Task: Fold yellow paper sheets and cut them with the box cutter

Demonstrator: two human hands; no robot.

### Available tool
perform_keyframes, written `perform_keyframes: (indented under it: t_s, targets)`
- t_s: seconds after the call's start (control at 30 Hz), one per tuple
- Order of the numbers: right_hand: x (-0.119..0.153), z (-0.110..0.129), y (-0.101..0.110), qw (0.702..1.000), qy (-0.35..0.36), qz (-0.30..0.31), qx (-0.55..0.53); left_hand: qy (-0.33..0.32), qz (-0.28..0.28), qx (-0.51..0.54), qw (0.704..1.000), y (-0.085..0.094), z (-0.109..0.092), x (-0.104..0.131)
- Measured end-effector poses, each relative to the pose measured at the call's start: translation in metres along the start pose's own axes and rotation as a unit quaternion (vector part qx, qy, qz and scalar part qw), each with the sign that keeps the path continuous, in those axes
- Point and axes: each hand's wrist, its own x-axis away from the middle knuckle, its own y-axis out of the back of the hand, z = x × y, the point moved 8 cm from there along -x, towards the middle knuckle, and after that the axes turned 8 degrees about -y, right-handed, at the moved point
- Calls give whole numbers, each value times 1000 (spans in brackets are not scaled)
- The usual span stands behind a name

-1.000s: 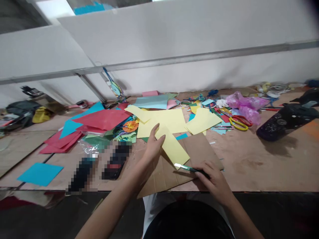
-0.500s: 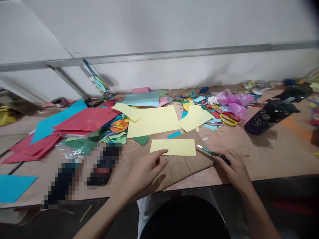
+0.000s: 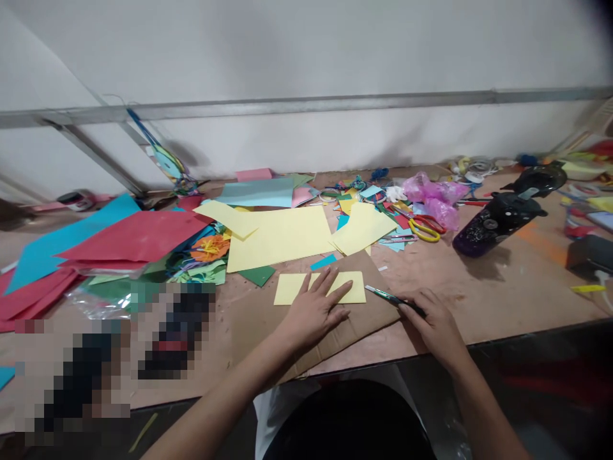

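Observation:
My left hand (image 3: 313,313) lies spread over a small yellow paper rectangle (image 3: 286,289), fingers across its middle and hiding part of it. Beneath the paper is a piece of brown cardboard (image 3: 352,329) on the table. A utility knife (image 3: 390,296) with a dark green handle is in my right hand (image 3: 435,322), its blade pointing left near the paper's right end. Behind these lie a larger yellow sheet (image 3: 282,239), a small blue strip (image 3: 323,262) and a dark green scrap (image 3: 257,275).
Red sheets (image 3: 138,236) and blue sheets (image 3: 62,239) lie left, near blurred-out dark objects (image 3: 177,335). Scissors with yellow and red handles (image 3: 425,230), a pink plastic bag (image 3: 438,198) and a tilted dark bottle (image 3: 495,223) are at right. A wall (image 3: 306,57) rises behind.
My left hand has moved right and flattened, its fingers now spread on the small yellow paper. The knife stays in my right hand. The whole view has shifted slightly.

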Motion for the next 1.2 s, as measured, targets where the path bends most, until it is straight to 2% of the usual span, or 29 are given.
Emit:
perform_keyframes:
  t_s: [0.7, 1.2]
  targets:
    - [3, -1, 0, 1000, -9, 14, -9, -1, 17, -63, 998, -8, 3, 1]
    - [5, -1, -1, 999, -14, 26, -24, 0, 30, -58, 998, -7, 3, 0]
